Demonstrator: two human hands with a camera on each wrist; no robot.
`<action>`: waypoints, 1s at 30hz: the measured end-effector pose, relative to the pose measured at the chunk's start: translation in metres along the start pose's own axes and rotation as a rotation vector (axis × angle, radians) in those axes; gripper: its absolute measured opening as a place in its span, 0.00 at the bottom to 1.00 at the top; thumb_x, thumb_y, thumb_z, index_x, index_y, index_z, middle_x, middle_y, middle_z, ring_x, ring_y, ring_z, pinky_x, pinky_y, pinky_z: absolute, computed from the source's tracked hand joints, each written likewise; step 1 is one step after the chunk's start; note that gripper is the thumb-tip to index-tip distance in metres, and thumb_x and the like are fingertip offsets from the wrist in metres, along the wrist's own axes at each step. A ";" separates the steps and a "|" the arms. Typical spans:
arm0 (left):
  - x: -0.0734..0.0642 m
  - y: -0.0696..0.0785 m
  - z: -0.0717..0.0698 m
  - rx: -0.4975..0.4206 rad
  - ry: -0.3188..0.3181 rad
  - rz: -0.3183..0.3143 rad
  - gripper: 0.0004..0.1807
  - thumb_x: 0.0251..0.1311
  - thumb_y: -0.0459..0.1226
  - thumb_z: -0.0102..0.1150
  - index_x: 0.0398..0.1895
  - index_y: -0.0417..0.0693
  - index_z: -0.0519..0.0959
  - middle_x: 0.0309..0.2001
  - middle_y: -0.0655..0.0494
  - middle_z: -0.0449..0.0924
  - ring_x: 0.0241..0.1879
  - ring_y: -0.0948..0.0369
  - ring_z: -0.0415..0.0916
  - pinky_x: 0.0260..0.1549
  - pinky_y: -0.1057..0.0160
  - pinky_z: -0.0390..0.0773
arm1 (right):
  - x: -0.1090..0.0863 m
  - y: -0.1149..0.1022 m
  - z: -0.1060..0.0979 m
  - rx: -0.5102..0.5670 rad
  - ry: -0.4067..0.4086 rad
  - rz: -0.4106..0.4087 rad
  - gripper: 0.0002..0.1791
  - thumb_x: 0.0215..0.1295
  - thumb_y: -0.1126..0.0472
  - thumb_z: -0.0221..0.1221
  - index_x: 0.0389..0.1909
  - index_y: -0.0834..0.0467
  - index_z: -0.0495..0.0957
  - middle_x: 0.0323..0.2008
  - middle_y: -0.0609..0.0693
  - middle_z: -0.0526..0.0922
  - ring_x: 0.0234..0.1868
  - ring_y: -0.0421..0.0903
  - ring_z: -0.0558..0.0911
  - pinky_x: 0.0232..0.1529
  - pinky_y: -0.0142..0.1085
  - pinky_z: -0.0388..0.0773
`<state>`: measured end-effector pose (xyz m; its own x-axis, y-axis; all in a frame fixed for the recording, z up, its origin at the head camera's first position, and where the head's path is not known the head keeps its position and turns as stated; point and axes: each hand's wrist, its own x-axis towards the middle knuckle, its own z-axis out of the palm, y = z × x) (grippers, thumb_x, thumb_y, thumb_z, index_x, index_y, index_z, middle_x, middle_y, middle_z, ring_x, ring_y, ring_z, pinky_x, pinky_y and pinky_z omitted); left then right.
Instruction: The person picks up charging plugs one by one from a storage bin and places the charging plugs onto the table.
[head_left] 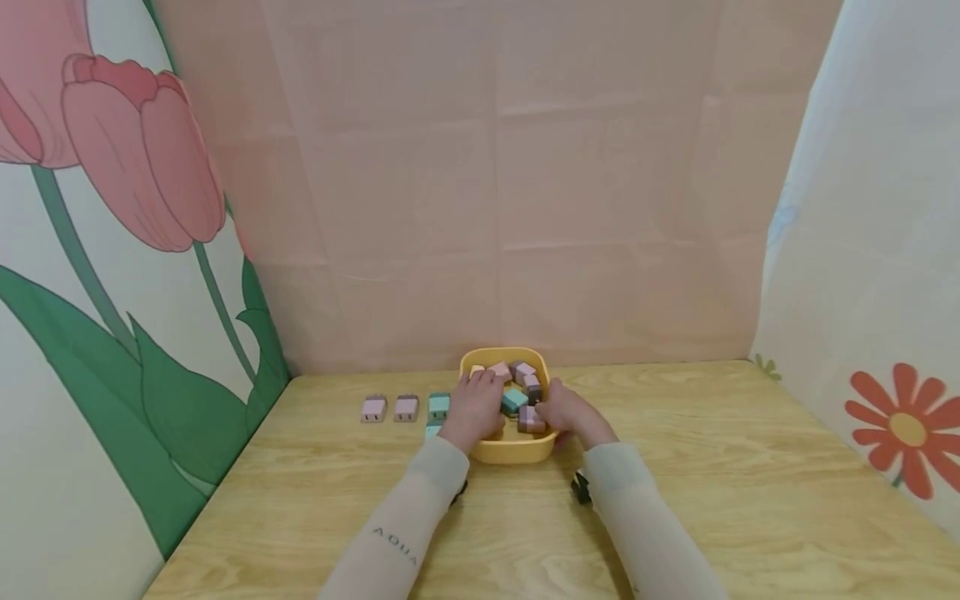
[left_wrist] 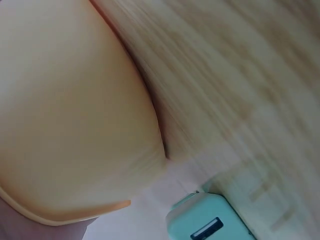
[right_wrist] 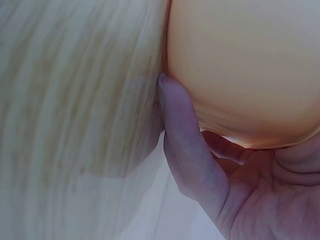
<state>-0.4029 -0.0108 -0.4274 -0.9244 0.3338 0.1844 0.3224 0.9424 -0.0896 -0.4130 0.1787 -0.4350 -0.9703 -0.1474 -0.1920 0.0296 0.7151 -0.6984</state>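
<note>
A yellow plastic basket [head_left: 513, 452] stands on the table with several USB charger plugs inside, among them a teal charger [head_left: 514, 402] and a mauve charger [head_left: 531, 418]. My left hand [head_left: 478, 407] reaches over the basket's left side, its fingers inside; whether they hold a charger is hidden. With my right hand [head_left: 572, 413] I grip the basket's right side, fingers curled at the rim. In the right wrist view one digit [right_wrist: 182, 120] lies along the outer wall. The left wrist view shows mostly the basket's outer wall [left_wrist: 75, 115].
Left of the basket, a pink charger [head_left: 373, 408], another pink charger [head_left: 406, 407] and a teal charger [head_left: 438, 406] lie in a row on the wooden table [head_left: 315, 500]. Another teal charger [head_left: 432, 429] sits in front, partly covered by my left arm. A pink curtain [head_left: 510, 208] hangs behind.
</note>
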 end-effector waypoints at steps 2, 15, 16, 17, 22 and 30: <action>0.000 0.001 0.000 0.003 -0.016 -0.003 0.38 0.68 0.50 0.72 0.78 0.52 0.73 0.74 0.53 0.77 0.77 0.52 0.71 0.83 0.45 0.65 | 0.000 -0.001 -0.001 -0.001 -0.003 0.004 0.37 0.78 0.62 0.52 0.80 0.73 0.49 0.67 0.73 0.72 0.42 0.54 0.87 0.30 0.43 0.89; 0.004 0.002 0.004 0.013 -0.048 -0.014 0.38 0.68 0.50 0.74 0.78 0.52 0.73 0.75 0.52 0.78 0.77 0.53 0.73 0.85 0.47 0.61 | 0.002 -0.001 0.000 0.008 0.001 0.008 0.37 0.78 0.62 0.52 0.79 0.72 0.50 0.65 0.73 0.73 0.38 0.53 0.87 0.30 0.43 0.89; 0.004 0.002 0.004 0.011 -0.045 -0.012 0.37 0.68 0.48 0.73 0.78 0.52 0.73 0.76 0.52 0.78 0.77 0.53 0.73 0.85 0.47 0.60 | 0.002 -0.001 0.000 0.009 0.002 0.006 0.37 0.77 0.62 0.52 0.79 0.72 0.51 0.65 0.73 0.73 0.38 0.53 0.87 0.30 0.43 0.89; 0.004 0.002 0.005 0.014 -0.041 -0.009 0.37 0.69 0.46 0.73 0.79 0.52 0.73 0.76 0.52 0.78 0.77 0.53 0.74 0.85 0.47 0.60 | 0.002 0.000 0.000 0.007 0.003 0.002 0.37 0.77 0.63 0.52 0.79 0.72 0.51 0.65 0.73 0.73 0.38 0.53 0.87 0.29 0.43 0.89; 0.004 0.004 0.004 0.025 -0.028 0.002 0.32 0.74 0.35 0.65 0.79 0.52 0.72 0.75 0.52 0.78 0.76 0.53 0.74 0.85 0.48 0.60 | 0.002 0.000 -0.001 0.013 0.005 0.001 0.36 0.76 0.63 0.52 0.78 0.72 0.52 0.65 0.73 0.73 0.38 0.53 0.87 0.29 0.43 0.89; 0.003 0.005 0.003 0.040 -0.028 0.001 0.25 0.79 0.32 0.57 0.76 0.52 0.76 0.72 0.52 0.80 0.76 0.54 0.75 0.86 0.50 0.60 | 0.003 0.000 -0.001 0.013 -0.002 -0.002 0.35 0.76 0.63 0.52 0.77 0.72 0.52 0.65 0.72 0.73 0.40 0.53 0.87 0.29 0.43 0.89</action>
<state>-0.4044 -0.0050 -0.4300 -0.9298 0.3330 0.1570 0.3150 0.9403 -0.1292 -0.4157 0.1789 -0.4353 -0.9699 -0.1496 -0.1920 0.0311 0.7062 -0.7074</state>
